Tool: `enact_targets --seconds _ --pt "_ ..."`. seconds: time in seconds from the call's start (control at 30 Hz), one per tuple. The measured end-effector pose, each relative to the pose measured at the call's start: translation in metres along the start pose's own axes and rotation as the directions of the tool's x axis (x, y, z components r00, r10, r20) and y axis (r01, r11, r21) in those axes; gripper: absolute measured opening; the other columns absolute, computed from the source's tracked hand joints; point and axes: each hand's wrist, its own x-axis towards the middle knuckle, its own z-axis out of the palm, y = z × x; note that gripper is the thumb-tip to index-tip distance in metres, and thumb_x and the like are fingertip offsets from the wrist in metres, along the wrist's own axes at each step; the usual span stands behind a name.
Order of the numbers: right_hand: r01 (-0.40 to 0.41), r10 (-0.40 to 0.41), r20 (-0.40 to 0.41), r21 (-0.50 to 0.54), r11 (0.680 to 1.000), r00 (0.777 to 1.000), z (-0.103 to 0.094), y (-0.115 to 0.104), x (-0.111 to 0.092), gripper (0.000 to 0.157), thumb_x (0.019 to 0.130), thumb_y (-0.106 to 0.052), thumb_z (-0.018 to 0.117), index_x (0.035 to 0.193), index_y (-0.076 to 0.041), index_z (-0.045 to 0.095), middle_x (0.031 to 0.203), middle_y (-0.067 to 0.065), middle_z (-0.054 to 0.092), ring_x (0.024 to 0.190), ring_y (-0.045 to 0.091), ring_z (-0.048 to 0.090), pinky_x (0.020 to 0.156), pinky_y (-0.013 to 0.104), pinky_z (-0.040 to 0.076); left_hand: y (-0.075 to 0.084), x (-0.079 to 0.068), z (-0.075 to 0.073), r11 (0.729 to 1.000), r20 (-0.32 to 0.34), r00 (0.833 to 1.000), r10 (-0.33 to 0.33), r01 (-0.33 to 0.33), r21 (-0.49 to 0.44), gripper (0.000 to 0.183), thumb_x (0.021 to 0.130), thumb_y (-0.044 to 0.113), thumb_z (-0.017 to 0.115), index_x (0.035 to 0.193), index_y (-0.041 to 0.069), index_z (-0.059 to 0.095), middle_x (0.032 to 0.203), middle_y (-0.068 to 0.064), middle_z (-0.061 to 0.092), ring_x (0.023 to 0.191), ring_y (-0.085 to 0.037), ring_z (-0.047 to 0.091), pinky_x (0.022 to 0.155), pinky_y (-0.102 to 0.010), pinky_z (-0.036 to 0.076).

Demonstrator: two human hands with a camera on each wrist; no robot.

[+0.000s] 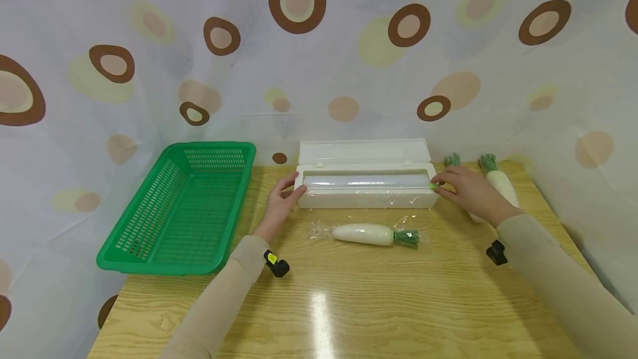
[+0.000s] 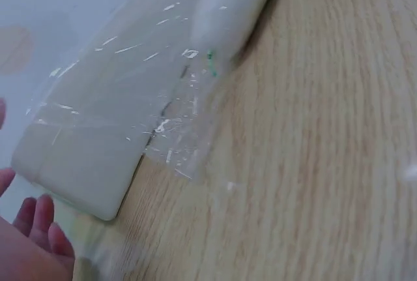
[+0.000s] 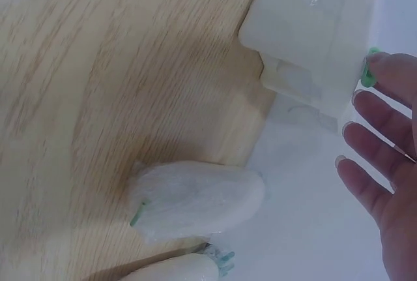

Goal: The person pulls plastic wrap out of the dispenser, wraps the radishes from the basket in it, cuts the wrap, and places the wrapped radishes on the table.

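Observation:
A white cling film dispenser box [image 1: 366,198] stands at the back of the table with its lid [image 1: 364,152] raised and a film roll [image 1: 364,181] inside. At its right end my right hand [image 1: 466,187] pinches a small green slide cutter [image 3: 369,68] between thumb and finger; its other fingers are spread. My left hand [image 1: 279,204] is at the box's left end, thumb and fingers loosely bent around the corner. Clear film [image 2: 111,66] hangs over the box front. Before the box lies a white radish [image 1: 364,234] with green stalks, loosely covered in film.
To the left is a green perforated basket [image 1: 234,204]. Another white radish [image 1: 502,184] lies at the right behind my right hand, with the green top of a further radish [image 1: 452,159] beside it. A patterned curtain [image 1: 349,71] hangs behind the wooden table [image 1: 399,303].

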Motion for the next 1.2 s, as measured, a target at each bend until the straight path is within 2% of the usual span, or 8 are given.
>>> enact_targets --seconds 0.13,0.23,0.3,0.4,0.47,0.57,0.83,1.2 --pt "0.002 -0.003 -0.045 -0.029 1.000 0.999 0.001 -0.006 -0.001 0.027 0.095 -0.010 0.076 0.120 -0.001 0.069 0.107 0.015 0.068 0.094 0.036 0.067 0.080 0.055 0.056 -0.001 -0.007 0.007 0.984 -0.163 0.974 0.157 -0.140 0.109 0.049 0.101 0.031 0.072 0.142 0.007 0.059 0.141 -0.020 0.051 0.111 -0.027 0.051 0.083 -0.030 0.044" --pt "0.030 -0.036 -0.147 -0.045 0.999 0.988 0.005 -0.014 -0.003 0.026 0.091 -0.007 0.079 0.116 -0.002 0.070 0.103 0.013 0.068 0.091 0.034 0.067 0.078 0.053 0.056 0.002 -0.017 0.015 0.920 -0.160 0.925 0.344 -0.299 0.253 0.043 0.099 0.026 0.075 0.133 0.003 0.064 0.132 -0.022 0.053 0.111 -0.033 0.050 0.087 -0.037 0.044" --pt "0.082 -0.093 -0.227 -0.055 0.995 0.970 0.010 -0.021 -0.003 0.026 0.086 -0.003 0.083 0.110 -0.003 0.071 0.098 0.011 0.068 0.086 0.032 0.066 0.074 0.050 0.055 0.006 -0.025 0.021 0.826 -0.058 0.876 0.479 -0.428 0.366 0.036 0.096 0.020 0.078 0.126 0.002 0.069 0.123 -0.020 0.056 0.111 -0.034 0.052 0.091 -0.043 0.047" --pt "0.193 -0.200 -0.305 -0.053 0.980 0.931 0.018 -0.039 -0.002 0.030 0.077 0.004 0.086 0.103 -0.003 0.072 0.093 0.009 0.066 0.081 0.028 0.064 0.069 0.046 0.054 0.010 -0.035 0.031 0.617 0.186 0.778 0.601 -0.598 0.512 0.029 0.091 0.016 0.082 0.116 0.003 0.074 0.113 -0.014 0.065 0.108 -0.032 0.059 0.095 -0.046 0.050" --pt "0.244 -0.242 -0.305 -0.032 0.969 0.921 0.027 -0.054 -0.002 0.031 0.075 0.005 0.087 0.101 -0.003 0.072 0.092 0.009 0.067 0.080 0.026 0.064 0.067 0.044 0.054 0.012 -0.041 0.039 0.464 0.349 0.719 0.601 -0.670 0.580 0.029 0.090 0.019 0.083 0.115 0.006 0.076 0.110 -0.010 0.068 0.106 -0.029 0.063 0.095 -0.045 0.050" --pt "0.247 -0.238 -0.220 0.011 0.969 0.946 0.041 -0.077 -0.005 0.025 0.081 -0.004 0.086 0.103 -0.003 0.073 0.095 0.007 0.068 0.082 0.022 0.065 0.068 0.041 0.056 0.014 -0.049 0.052 0.334 0.529 0.680 0.507 -0.721 0.607 0.035 0.092 0.028 0.083 0.121 0.009 0.075 0.113 -0.006 0.069 0.106 -0.024 0.064 0.094 -0.042 0.050" --pt "0.083 -0.082 0.024 -0.058 0.995 0.996 0.073 -0.108 -0.015 0.044 0.093 -0.030 0.081 0.122 0.001 0.072 0.106 0.009 0.067 0.096 0.027 0.064 0.086 0.048 0.054 0.006 -0.055 0.077 0.262 0.659 0.679 0.324 -0.734 0.627 0.041 0.096 0.034 0.077 0.130 0.013 0.069 0.117 -0.004 0.067 0.105 -0.019 0.062 0.095 -0.036 0.051" --pt "0.070 -0.067 0.026 -0.134 0.989 0.997 0.085 -0.107 -0.016 0.044 0.090 -0.029 0.083 0.120 0.001 0.071 0.103 0.009 0.065 0.098 0.030 0.061 0.084 0.050 0.049 0.002 -0.051 0.084 0.219 0.636 0.727 0.258 -0.686 0.694 0.042 0.099 0.027 0.075 0.135 0.009 0.064 0.124 -0.005 0.068 0.117 -0.022 0.062 0.104 -0.035 0.049"
